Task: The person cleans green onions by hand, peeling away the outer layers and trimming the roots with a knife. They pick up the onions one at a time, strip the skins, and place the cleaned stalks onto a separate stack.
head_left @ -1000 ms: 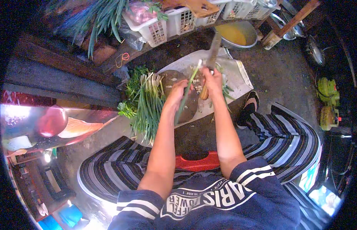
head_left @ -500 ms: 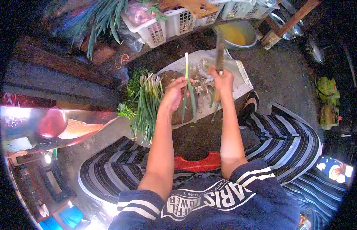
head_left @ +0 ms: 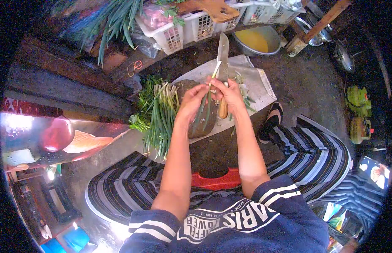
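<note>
My left hand (head_left: 193, 101) is closed around a green onion (head_left: 207, 103), its white end pointing up and its green leaves hanging down. My right hand (head_left: 230, 96) holds a knife (head_left: 222, 52) by its wooden handle, blade pointing away from me, while its fingertips touch the same onion. Below both hands lies a round dark board (head_left: 200, 126), partly hidden by them, on a pale sack (head_left: 260, 84). Onion trimmings (head_left: 242, 87) lie on the sack to the right. A bunch of green onions (head_left: 161, 114) rests left of the board.
White plastic baskets (head_left: 172, 39) line the far side, with a wooden board (head_left: 219, 10) on top. A metal bowl of yellow liquid (head_left: 257, 40) stands at the back right. Greenish containers (head_left: 359, 103) are at the far right; a red seat (head_left: 216, 180) is beneath me.
My right hand has moved left with the knife, and its fingers now meet the onion in my left hand. The onion's white end has tilted right.
</note>
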`<state>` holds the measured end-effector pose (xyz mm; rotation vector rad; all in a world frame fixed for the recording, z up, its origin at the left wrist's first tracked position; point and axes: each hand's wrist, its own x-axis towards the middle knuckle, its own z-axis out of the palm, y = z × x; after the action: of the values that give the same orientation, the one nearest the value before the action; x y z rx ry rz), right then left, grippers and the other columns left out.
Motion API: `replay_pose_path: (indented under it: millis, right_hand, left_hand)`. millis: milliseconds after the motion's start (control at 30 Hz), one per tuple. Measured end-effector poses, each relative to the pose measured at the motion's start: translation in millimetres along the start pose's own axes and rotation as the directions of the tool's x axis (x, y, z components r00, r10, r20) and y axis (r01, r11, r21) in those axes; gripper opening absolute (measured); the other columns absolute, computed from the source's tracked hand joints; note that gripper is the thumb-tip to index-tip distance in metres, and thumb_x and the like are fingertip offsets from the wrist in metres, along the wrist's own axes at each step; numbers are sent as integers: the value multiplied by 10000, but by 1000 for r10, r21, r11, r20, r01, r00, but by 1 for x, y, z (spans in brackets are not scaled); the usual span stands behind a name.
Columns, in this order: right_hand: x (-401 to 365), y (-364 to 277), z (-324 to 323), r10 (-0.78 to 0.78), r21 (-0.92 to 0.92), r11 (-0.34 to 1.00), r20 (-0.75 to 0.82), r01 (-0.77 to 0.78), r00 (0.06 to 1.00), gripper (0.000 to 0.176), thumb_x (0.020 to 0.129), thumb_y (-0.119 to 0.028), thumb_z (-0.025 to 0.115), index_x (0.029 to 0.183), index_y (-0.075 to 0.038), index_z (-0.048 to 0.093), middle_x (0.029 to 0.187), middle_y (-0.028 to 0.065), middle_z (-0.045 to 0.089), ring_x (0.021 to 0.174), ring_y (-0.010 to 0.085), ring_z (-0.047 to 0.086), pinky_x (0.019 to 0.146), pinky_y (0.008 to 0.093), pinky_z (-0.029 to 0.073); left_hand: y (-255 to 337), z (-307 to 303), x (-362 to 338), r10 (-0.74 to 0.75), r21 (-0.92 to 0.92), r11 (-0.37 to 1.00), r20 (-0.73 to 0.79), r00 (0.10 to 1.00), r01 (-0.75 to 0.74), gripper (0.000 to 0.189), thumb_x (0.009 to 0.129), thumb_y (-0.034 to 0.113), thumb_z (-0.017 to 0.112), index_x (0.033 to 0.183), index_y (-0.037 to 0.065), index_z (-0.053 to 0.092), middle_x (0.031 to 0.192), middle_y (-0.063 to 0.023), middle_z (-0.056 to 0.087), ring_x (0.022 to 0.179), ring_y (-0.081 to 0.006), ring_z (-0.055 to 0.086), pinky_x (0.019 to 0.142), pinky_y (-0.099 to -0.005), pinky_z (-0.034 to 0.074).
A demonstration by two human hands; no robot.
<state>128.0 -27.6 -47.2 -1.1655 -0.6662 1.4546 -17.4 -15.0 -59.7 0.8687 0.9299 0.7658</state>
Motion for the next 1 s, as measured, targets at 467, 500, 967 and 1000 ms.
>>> replay_pose_path:
  millis: [467, 500, 967, 1000]
  right_hand:
    - [-2, 3, 8, -200, -149, 975, -262, 165, 944, 204, 755, -156, 737, 900, -42, 647, 673, -3, 600, 472, 45, 477, 414, 219, 369]
    - [-2, 0, 6, -236, -306, 940, -264, 151, 935, 192, 766, -180, 726, 879, -43, 651, 665, 8, 605, 472, 53, 489, 420, 234, 379]
    - [7, -9, -1, -655, -660, 648, -229, 380, 720, 232, 762, -247, 691, 801, -21, 652, 611, 97, 626, 531, 188, 589, 530, 350, 456]
    - [7, -10, -2, -595, -650, 692, -268, 313, 758, 247, 765, -255, 681, 794, -12, 646, 606, 116, 623, 527, 225, 595, 530, 367, 457]
  left_hand:
    - [-4, 18, 8, 447, 583, 766, -179, 876, -272, 72, 784, 79, 653, 769, 13, 629, 666, -18, 598, 613, -86, 519, 600, -253, 424]
    - [-4, 18, 7, 448, 584, 765, -178, 876, -273, 72, 784, 79, 653, 769, 13, 629, 666, -18, 598, 613, -86, 519, 600, -253, 424]
    - [8, 33, -5, 681, 936, 233, 36, 731, -264, 139, 729, 123, 660, 836, 43, 623, 779, -150, 629, 741, -318, 605, 659, -406, 476]
    - [8, 36, -5, 681, 936, 232, 37, 731, -264, 139, 729, 123, 660, 836, 43, 623, 779, -150, 629, 741, -318, 605, 659, -406, 476]
